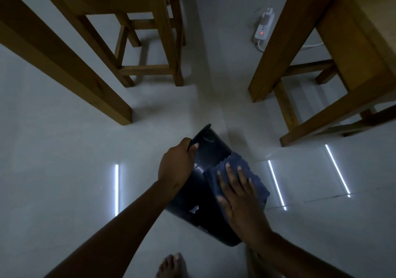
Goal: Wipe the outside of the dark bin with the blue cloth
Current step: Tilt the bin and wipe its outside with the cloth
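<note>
The dark bin (192, 194) lies tilted on its side above the pale floor, its mouth pointing away from me. My left hand (175, 164) grips the bin's rim at the far left, thumb inside the opening. The blue cloth (235, 166) is spread over the bin's upper right side. My right hand (240, 200) lies flat on the cloth with fingers spread, pressing it against the bin's outer wall. The bin's base end is near my right wrist.
Wooden stools and table legs (150, 42) stand ahead left, and more wooden furniture (321, 63) stands to the right. A white power strip (263, 27) with a red light lies on the floor beyond. My bare foot (171, 265) is just below the bin.
</note>
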The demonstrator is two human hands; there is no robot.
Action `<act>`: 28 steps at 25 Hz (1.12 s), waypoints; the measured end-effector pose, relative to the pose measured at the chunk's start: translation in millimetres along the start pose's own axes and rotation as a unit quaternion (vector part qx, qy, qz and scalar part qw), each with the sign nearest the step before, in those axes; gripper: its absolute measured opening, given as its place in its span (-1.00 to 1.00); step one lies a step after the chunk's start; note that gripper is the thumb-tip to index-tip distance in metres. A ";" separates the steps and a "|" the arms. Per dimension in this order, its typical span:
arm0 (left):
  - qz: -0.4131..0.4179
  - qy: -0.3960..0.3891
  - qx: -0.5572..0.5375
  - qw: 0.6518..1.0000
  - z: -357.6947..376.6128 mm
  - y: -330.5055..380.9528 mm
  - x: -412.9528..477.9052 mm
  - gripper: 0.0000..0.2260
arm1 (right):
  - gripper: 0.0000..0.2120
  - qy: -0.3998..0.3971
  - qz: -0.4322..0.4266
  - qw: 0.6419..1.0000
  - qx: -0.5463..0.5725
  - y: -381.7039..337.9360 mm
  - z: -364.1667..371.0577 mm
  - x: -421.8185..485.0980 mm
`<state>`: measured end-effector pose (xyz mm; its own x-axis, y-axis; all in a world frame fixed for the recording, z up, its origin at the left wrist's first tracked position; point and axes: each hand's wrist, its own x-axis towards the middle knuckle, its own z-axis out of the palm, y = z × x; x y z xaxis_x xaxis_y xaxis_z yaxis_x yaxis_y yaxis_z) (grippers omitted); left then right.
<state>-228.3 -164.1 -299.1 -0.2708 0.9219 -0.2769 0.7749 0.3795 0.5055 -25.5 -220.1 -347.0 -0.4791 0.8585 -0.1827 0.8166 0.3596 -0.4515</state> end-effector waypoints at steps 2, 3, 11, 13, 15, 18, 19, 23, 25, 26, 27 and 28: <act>0.013 -0.025 -0.037 0.999 -4.1 -0.4 5.6 -0.74 | -0.43 -0.012 -0.027 0.999 -0.038 8.8 -0.3 2.0; 0.016 -0.053 -0.087 0.995 -7.7 -1.8 5.7 -0.76 | -0.41 -0.007 -0.018 0.999 -0.043 15.2 -4.1 11.4; 0.048 -0.025 -0.042 0.998 -10.5 -16.8 -16.0 -0.74 | -0.42 -0.030 0.053 0.994 0.086 21.9 -12.1 39.8; 0.032 -0.011 -0.047 0.998 -8.6 0.3 -3.6 -0.76 | -0.42 -0.003 -0.023 1.000 -0.015 -5.1 -5.0 13.7; 0.048 -0.064 -0.094 0.992 -10.7 1.8 3.8 -0.77 | -0.43 0.021 -0.053 0.998 -0.026 -0.7 1.8 23.9; 0.059 -0.158 -0.136 0.976 -18.7 -15.6 -2.4 -0.62 | -0.42 -0.008 0.061 0.992 0.111 39.5 -12.4 67.6; 0.062 -0.140 -0.125 0.980 -17.6 -20.1 -6.3 -0.61 | -0.42 -0.009 0.094 0.984 0.152 46.4 -13.3 67.4; 0.083 -0.058 -0.105 0.989 -6.8 -17.0 -2.6 -0.64 | -0.46 0.021 -0.023 0.998 -0.046 -4.2 2.6 4.7; 0.081 -0.057 -0.098 0.990 -5.7 -11.6 2.6 -0.63 | -0.46 0.017 -0.086 0.994 -0.063 -0.8 2.4 11.6; 0.070 -0.060 -0.098 0.991 -5.8 -9.7 4.2 -0.62 | -0.47 0.005 -0.053 0.998 -0.035 10.1 -4.2 27.8; 0.058 -0.061 -0.097 0.992 -5.1 -8.5 4.3 -0.62 | -0.47 0.004 0.016 1.000 0.016 21.5 -12.7 43.5; 0.047 -0.064 -0.094 0.992 -4.8 -8.1 2.4 -0.62 | -0.43 0.003 0.077 0.996 0.047 28.8 -19.1 50.5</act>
<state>-238.0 -164.6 -300.0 -0.1182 0.9410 -0.3172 0.6695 0.3114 0.6744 -20.0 -159.4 -352.5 -0.3478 0.9030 -0.2521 0.8465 0.1868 -0.4986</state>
